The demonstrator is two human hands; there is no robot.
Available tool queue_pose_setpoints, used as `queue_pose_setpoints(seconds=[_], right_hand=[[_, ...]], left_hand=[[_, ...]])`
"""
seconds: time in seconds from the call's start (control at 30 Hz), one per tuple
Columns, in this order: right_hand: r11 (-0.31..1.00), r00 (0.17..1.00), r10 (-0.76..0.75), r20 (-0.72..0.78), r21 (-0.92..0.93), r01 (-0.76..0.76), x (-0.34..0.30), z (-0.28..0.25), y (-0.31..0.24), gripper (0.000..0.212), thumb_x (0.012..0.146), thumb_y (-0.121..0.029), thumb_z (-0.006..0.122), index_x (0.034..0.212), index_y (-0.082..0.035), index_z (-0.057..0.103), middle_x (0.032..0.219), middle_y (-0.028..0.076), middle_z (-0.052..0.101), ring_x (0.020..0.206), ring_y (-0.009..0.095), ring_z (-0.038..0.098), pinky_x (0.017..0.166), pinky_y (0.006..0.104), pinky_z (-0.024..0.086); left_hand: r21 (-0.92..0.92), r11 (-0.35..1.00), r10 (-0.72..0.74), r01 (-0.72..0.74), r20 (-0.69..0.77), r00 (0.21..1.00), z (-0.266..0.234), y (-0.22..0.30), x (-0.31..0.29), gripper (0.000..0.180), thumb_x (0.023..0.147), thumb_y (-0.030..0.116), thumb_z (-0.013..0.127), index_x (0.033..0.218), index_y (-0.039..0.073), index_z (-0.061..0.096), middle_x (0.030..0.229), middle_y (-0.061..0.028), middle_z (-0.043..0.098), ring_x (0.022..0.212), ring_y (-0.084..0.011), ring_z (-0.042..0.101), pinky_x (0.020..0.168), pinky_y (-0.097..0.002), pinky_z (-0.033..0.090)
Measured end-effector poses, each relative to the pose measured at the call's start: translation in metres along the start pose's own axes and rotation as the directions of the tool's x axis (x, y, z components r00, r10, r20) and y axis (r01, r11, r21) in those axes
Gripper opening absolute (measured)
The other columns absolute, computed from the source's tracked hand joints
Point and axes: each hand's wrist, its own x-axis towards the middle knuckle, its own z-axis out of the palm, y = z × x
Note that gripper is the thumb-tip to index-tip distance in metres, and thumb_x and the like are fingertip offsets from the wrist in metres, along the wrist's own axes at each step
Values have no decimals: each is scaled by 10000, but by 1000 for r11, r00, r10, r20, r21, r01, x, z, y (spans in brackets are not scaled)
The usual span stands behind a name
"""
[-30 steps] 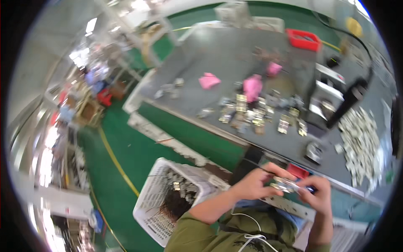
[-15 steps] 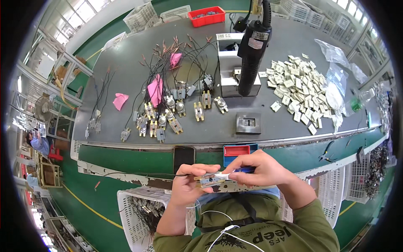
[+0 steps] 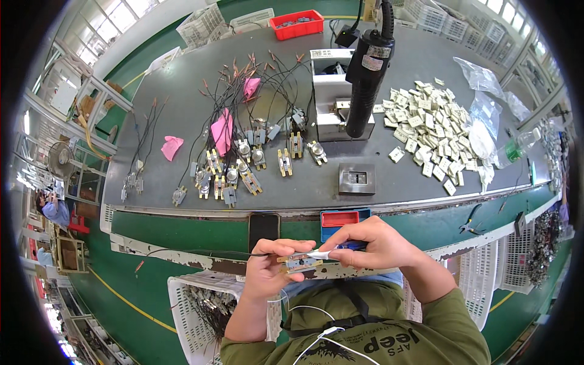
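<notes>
Worktop [image 3: 182,115]: grey, wide, now square in view and filling the upper half. A second ago it sat tilted off to the right with floor and a white crate taking the left; half a second ago it had already swung round to about this framing. We read that as the head settling, so the view is steady on the work.

Driver [image 3: 367,73]: black powered screwdriver hanging over the middle of the worktop, beside a grey metal stand. No hand is near it.

White parts [image 3: 429,131]: loose heap at the right. Wired parts [image 3: 243,158]: cluster with black leads at centre-left, pink rags among them. Neither has shifted across the last half second.

Crate [image 3: 194,310]: white basket below the worktop edge, left of our body, with wired pieces inside.

Phone [image 3: 263,228] and a small blue-and-red tray [image 3: 344,220] sit on the green ledge just above the hands.

Left hand [image 3: 271,267]: closed round the left end of the switch [image 3: 302,262], a small brass-and-white assembly held close to the chest, below the ledge. A black lead runs off from it to the left.

Right hand [image 3: 374,243]: fingers pinched on the switch's right end; we cannot tell whether a small tool is in the pinch too.

Grip looks the same as half a second ago, both hands on the one piece. We judge the fitting work on it is under way, not finished.
</notes>
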Motion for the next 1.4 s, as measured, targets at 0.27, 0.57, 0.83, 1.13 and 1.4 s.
queue_pose_setpoints(seconds=[0.27,0.57,0.83,1.13,1.4], right_hand=[[998,999,-48,-19,-49,47,0,3,0,139,846,-80,636,975,-39,669,673,61,630,598,124,622,564,255,474],[998,999,-39,-2,-43,39,1,1,-2,151,846,-76,632,988,-41,670,692,64,642,601,130,632,565,262,481],[997,998,-56,13,-55,56,2,0,-2,140,857,-85,625,981,-37,668,681,59,644,597,125,635,560,258,482],[998,1000,-11,16,-57,12,1,0,-6,136,858,-79,623,979,-34,665,674,56,641,599,117,635,564,254,485],[999,1000,-6,-17,-32,5,1,0,-7,140,839,-34,621,969,-23,673,654,46,651,572,92,629,537,232,491]], left_hand=[[-71,997,1,5,85,996,-6,-1,-2,445,700,-18,761,1044,59,488,1126,-228,585,1136,-335,547,947,-446,475],[-69,998,20,-13,102,995,-8,0,0,456,691,-19,767,1042,53,484,1121,-228,586,1133,-339,548,950,-453,473],[-65,998,20,-14,98,995,-9,-1,0,453,697,-30,759,1045,56,481,1123,-221,583,1139,-338,544,955,-448,471],[-27,999,27,-25,100,995,-9,-1,0,440,709,-21,754,1045,62,482,1129,-219,582,1152,-341,534,953,-444,468],[-29,999,21,-19,92,996,-7,0,1,448,696,-4,770,1037,64,490,1121,-221,589,1139,-341,544,953,-446,467]])
